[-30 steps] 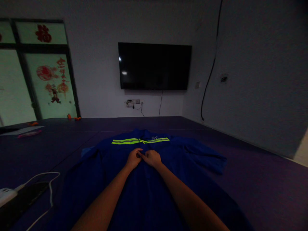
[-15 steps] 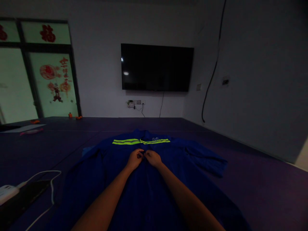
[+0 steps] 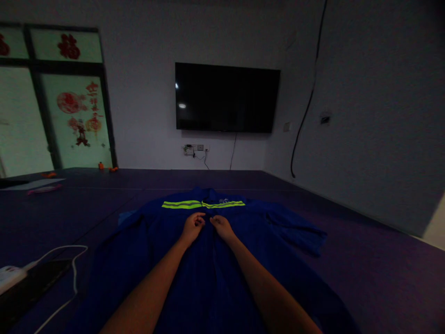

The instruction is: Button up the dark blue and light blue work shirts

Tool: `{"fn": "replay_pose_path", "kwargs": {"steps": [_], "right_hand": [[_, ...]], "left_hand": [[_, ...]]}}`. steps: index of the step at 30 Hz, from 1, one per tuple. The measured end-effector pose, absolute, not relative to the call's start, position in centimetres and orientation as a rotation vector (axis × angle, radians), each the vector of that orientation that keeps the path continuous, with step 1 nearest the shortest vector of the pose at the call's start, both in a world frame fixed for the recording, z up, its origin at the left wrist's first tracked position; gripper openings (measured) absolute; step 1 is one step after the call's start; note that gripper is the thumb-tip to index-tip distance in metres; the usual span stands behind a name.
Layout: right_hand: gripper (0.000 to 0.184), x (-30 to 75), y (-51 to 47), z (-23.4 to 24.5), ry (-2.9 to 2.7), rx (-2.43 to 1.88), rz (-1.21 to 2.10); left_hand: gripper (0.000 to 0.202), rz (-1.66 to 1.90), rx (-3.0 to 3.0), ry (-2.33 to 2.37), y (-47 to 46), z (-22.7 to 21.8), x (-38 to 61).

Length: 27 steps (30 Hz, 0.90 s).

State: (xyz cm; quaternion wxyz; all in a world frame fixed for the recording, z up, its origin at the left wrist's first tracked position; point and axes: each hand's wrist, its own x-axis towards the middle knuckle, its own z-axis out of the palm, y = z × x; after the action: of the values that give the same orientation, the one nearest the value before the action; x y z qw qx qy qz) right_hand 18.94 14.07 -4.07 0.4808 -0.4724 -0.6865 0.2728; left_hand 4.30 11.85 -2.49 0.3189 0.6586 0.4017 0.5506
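A blue work shirt [image 3: 278,222] with a yellow-green reflective stripe [image 3: 203,204] lies spread flat, front up, on a dark purple surface [image 3: 365,241]. Both my forearms reach out over it. My left hand [image 3: 192,226] and my right hand [image 3: 222,226] rest just below the stripe, on either side of the shirt's centre front. Each hand's fingers are curled and pinched on the cloth there, with a small gap between the two hands. The room is dim, so buttons do not show.
At the near left lie a dark flat device [image 3: 38,278], a white charger [image 3: 9,273] and a looping white cable [image 3: 71,260]. Papers [image 3: 33,184] sit at the far left. A black TV [image 3: 227,97] hangs on the back wall beside a glazed door [image 3: 76,120].
My hands, touching at the shirt's centre a second ago, have slid a little up toward the stripe and drawn slightly apart. The shirt has not shifted.
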Motion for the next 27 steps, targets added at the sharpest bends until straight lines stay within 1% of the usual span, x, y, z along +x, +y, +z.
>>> {"fn": "replay_pose_path", "kwargs": {"steps": [6, 10, 13, 16, 21, 27], "right_hand": [[0.024, 18.9, 13.8, -3.4, -1.563, -1.135, 0.861], [0.018, 19.1, 13.4, -3.0, -1.546, -1.122, 0.919], [0.023, 19.1, 13.1, -2.9, -1.589, -1.116, 0.915], [0.026, 19.2, 13.1, -2.9, -1.626, -1.139, 0.872], [0.013, 19.4, 13.6, -2.7, -1.517, -1.186, 0.904], [0.012, 18.9, 13.4, -1.9, -1.404, -1.111, 1.03]], "left_hand": [[0.037, 1.461, 1.717, 1.035, 11.9, -2.5, 4.3], [0.04, 1.431, 1.718, 1.068, 12.4, -3.0, 4.2], [0.04, 1.397, 1.739, 1.102, 12.6, -3.3, 4.2], [0.035, 1.386, 1.758, 1.133, 12.7, -3.4, 4.2], [0.02, 1.349, 1.807, 1.228, 12.5, -3.2, 4.3], [0.012, 1.286, 1.856, 1.177, 12.1, -2.9, 4.2]]}}
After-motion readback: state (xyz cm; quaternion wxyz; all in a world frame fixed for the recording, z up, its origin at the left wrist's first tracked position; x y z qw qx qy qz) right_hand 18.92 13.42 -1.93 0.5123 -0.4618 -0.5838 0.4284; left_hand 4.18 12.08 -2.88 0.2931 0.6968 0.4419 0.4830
